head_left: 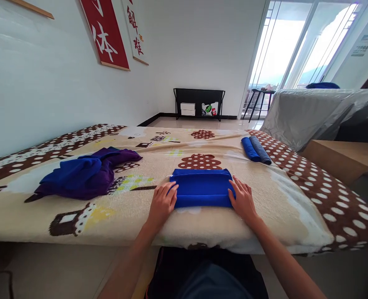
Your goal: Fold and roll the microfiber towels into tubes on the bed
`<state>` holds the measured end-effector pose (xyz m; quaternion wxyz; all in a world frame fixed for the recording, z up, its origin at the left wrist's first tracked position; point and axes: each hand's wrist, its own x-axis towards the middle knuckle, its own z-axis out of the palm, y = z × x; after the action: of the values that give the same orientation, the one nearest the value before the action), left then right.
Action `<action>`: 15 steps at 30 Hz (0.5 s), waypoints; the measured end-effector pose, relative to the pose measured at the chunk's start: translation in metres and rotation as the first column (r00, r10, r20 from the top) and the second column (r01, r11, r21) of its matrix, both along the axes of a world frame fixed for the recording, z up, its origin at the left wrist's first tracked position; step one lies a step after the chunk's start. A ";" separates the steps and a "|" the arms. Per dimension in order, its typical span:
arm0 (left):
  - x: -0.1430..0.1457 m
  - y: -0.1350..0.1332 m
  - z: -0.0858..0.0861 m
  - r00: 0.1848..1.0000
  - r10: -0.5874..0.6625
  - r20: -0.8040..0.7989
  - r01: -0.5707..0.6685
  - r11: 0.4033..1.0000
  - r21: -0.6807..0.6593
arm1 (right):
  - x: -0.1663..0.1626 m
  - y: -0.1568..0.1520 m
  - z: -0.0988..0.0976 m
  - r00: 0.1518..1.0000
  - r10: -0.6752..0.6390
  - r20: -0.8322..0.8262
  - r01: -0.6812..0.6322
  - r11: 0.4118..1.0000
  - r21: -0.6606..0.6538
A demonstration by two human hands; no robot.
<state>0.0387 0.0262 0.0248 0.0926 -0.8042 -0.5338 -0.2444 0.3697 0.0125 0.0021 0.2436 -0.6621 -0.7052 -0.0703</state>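
A blue garment (202, 187), folded into a flat rectangle with a band along its near edge, lies on the patterned blanket before me. My left hand (163, 198) rests at its left end, fingers loosely bent and apart on the edge. At the right end, my right hand (242, 197) lies with spread fingers touching the cloth. Neither hand looks closed round the fabric. Off to the left is a loose heap of blue and purple clothing (81, 172). Two rolled cloths sit at the far right, one blue (250, 149) and one grey-blue (260, 150).
The cream and brown blanket (290, 207) covers the bed, whose near edge is at my lap. Right of it stand a cardboard box (342, 158) and furniture under a plastic sheet (315, 108). A black rack (199, 97) and a stool (258, 99) are beyond.
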 end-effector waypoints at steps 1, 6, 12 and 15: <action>-0.005 -0.009 -0.003 0.997 -0.071 -0.014 0.072 0.997 0.030 | 0.005 -0.011 -0.005 0.999 0.051 -0.003 -0.051 0.997 0.059; -0.028 -0.033 -0.012 0.981 -0.186 -0.060 0.183 0.982 -0.055 | 0.031 -0.048 -0.017 0.960 0.278 0.037 -0.279 0.959 0.049; -0.020 -0.020 -0.006 0.992 -0.129 -0.006 0.128 0.986 -0.110 | 0.030 -0.037 -0.003 0.968 0.250 -0.002 -0.250 0.967 -0.039; -0.012 -0.010 0.000 0.995 -0.098 0.028 0.100 0.987 -0.127 | 0.024 -0.023 0.005 0.974 0.224 -0.044 -0.225 0.974 -0.029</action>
<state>0.0271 0.0158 0.0243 0.0228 -0.8313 -0.5087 -0.2228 0.3941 -0.0106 0.0070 0.2530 -0.5834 -0.7715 -0.0171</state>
